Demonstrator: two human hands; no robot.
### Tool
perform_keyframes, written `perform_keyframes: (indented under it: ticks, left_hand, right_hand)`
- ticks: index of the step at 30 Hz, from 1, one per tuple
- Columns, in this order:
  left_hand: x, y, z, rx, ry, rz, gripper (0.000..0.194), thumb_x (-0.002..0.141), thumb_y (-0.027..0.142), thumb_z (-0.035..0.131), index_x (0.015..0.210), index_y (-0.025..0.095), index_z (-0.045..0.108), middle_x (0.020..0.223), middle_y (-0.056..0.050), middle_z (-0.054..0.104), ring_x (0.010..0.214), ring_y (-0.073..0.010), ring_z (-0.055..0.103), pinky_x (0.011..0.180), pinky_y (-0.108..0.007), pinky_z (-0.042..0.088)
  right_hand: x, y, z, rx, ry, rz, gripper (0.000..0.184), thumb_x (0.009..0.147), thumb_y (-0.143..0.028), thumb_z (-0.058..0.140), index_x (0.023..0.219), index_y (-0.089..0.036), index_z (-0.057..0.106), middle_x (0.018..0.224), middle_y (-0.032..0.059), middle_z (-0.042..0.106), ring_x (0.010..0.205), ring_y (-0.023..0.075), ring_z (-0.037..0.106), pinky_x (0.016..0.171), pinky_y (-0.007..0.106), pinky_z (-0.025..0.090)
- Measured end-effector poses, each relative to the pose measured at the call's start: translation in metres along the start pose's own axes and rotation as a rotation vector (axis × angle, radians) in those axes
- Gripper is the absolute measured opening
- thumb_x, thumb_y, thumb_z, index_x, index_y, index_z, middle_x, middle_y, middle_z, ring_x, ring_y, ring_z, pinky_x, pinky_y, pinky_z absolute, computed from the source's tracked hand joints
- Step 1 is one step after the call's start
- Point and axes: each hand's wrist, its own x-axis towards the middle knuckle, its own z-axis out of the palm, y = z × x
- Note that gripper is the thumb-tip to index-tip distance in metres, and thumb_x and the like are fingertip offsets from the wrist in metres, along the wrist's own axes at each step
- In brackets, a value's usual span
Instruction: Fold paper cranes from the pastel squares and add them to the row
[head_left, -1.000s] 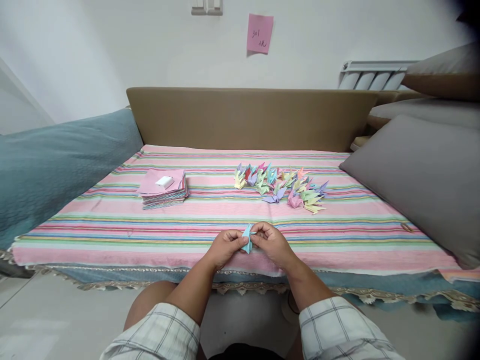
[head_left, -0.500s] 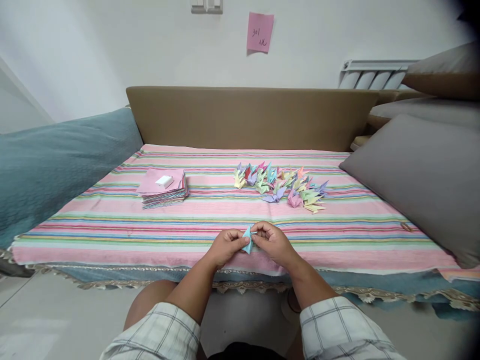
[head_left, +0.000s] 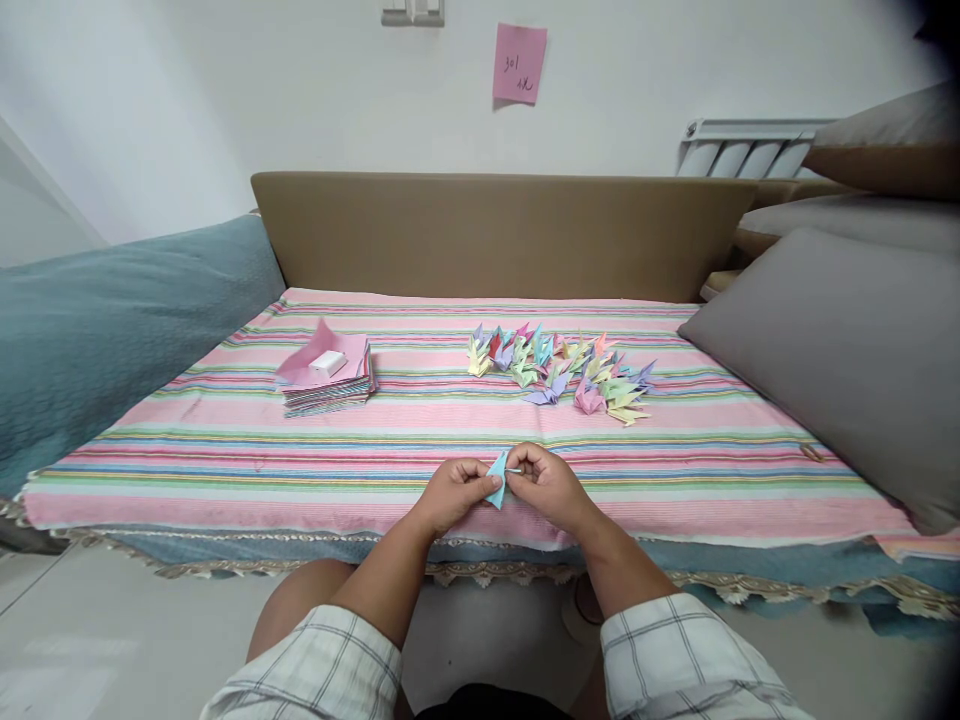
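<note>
Bridging left grip (head_left: 450,493) and right (head_left: 549,490): paper (head_left: 497,486)

A home, by the cushions (head_left: 832,350), the radiator (head_left: 750,148) and the cloth-covered sofa (head_left: 487,235).

The one camera looked forward and down from the head, with a sleeve (head_left: 319,660) near at seven o'clock and the wall (head_left: 315,90) farther off at twelve.
</note>
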Motion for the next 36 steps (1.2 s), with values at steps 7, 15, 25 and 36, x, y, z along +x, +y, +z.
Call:
perform_keyframes:
  ticks: [7,15,25,36]
  left_hand:
    - [0.001,-0.002,-0.002,0.016,-0.004,0.000,0.033,0.060,0.042,0.077,0.060,0.012,0.063,0.056,0.001,0.059,0.055,-0.0101,0.049,0.057,-0.023,0.038]
    - [0.000,0.001,0.001,-0.027,0.025,-0.003,0.037,0.060,0.046,0.076,0.059,0.012,0.062,0.053,0.002,0.057,0.053,-0.0088,0.047,0.056,-0.022,0.036]
    - [0.001,-0.002,0.005,-0.078,0.127,0.034,0.038,0.055,0.047,0.078,0.063,0.013,0.062,0.058,0.002,0.058,0.056,-0.0094,0.050,0.058,-0.022,0.042]
    - [0.001,-0.005,0.005,-0.088,0.192,0.054,0.034,0.058,0.046,0.077,0.069,0.015,0.067,0.065,0.000,0.062,0.062,-0.0117,0.054,0.063,-0.024,0.045]
  right_hand:
    - [-0.002,-0.003,-0.003,-0.032,-0.037,0.009,0.014,0.073,-0.026,0.061,0.083,-0.019,0.056,0.076,-0.0007,0.054,0.063,0.0105,0.050,0.058,0.024,0.042]
    - [-0.002,-0.007,-0.002,-0.228,0.064,-0.166,0.004,0.075,-0.024,0.058,0.074,-0.020,0.059,0.079,0.0012,0.054,0.065,0.0116,0.050,0.058,0.023,0.041]
    - [-0.006,-0.005,0.005,-0.183,0.075,-0.080,0.009,0.076,-0.030,0.058,0.081,-0.022,0.058,0.063,-0.0039,0.054,0.050,0.0093,0.045,0.048,0.022,0.035]
    - [-0.005,-0.007,0.014,0.047,0.110,-0.004,0.026,0.071,-0.044,0.067,0.080,-0.022,0.059,0.067,0.0004,0.063,0.058,0.0138,0.057,0.053,0.026,0.045]
